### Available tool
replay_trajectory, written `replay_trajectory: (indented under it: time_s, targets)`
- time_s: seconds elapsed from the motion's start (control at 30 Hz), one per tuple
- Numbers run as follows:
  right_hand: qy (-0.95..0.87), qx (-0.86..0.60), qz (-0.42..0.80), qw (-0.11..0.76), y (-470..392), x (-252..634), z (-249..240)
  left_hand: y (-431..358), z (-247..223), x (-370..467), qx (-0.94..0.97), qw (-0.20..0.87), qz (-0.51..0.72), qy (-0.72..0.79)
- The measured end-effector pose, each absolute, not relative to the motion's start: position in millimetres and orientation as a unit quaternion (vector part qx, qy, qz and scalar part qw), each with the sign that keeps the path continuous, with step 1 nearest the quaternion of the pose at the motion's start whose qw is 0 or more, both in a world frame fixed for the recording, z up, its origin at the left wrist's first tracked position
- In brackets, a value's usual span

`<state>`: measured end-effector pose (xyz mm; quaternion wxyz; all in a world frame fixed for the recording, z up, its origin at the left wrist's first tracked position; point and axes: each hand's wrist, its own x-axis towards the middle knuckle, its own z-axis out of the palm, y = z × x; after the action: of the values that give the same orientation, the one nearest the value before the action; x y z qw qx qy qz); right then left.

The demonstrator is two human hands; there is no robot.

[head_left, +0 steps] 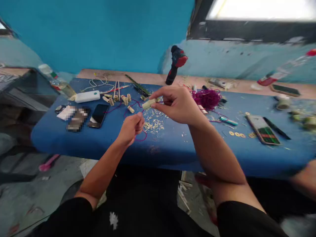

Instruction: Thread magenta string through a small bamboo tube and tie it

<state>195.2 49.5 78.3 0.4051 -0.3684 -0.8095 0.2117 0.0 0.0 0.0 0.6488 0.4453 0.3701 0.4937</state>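
Observation:
Between the thumb and fingers of my right hand (174,103) is a short pale bamboo piece (148,104), held a little above the table. A purple string (142,140) runs from my left hand (132,127), which is closed around it lower and to the left; a loop of it hangs below the fist. More purple string trails over the table behind my hands. Several small bamboo pieces (116,97) stand and lie at the back left, one lying by itself (130,109) just beyond my left hand. Pale shavings (155,123) lie scattered under my hands.
The blue table (172,136) holds phones (98,115), a white device (87,96), a tangled purple string bundle (208,98) and a teal lighter-like object (228,121). A cordless drill (175,64) stands by the wall. Bottles stand at both sides. Another person's arm (306,177) shows at right.

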Motion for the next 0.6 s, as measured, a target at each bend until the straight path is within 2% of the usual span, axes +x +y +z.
replay_trajectory:
  time_s: [0.17, 0.3, 0.4, 0.43, 0.5, 0.6]
  targets:
    - [-0.771, -0.427, 0.222, 0.417, 59, 239, 80, 9, -28, -56, 0.578, 0.441, 0.434, 0.532]
    - [-0.742, -0.467, 0.213, 0.431, 62, 260, 83, 19, -33, -106, 0.618, 0.328, 0.396, 0.595]
    - [-0.760, -0.461, 0.197, 0.413, 59, 254, 83, 25, -28, -108, 0.632, 0.247, 0.415, 0.606]
    - [-0.773, -0.450, 0.195, 0.404, 57, 248, 82, 26, -27, -99, 0.646, 0.247, 0.425, 0.584]
    - [-0.797, -0.419, 0.196, 0.388, 52, 233, 79, 26, -23, -71, 0.675, 0.315, 0.450, 0.493]
    - [-0.820, -0.382, 0.196, 0.377, 45, 215, 74, 23, -18, -19, 0.598, 0.520, 0.508, 0.338]
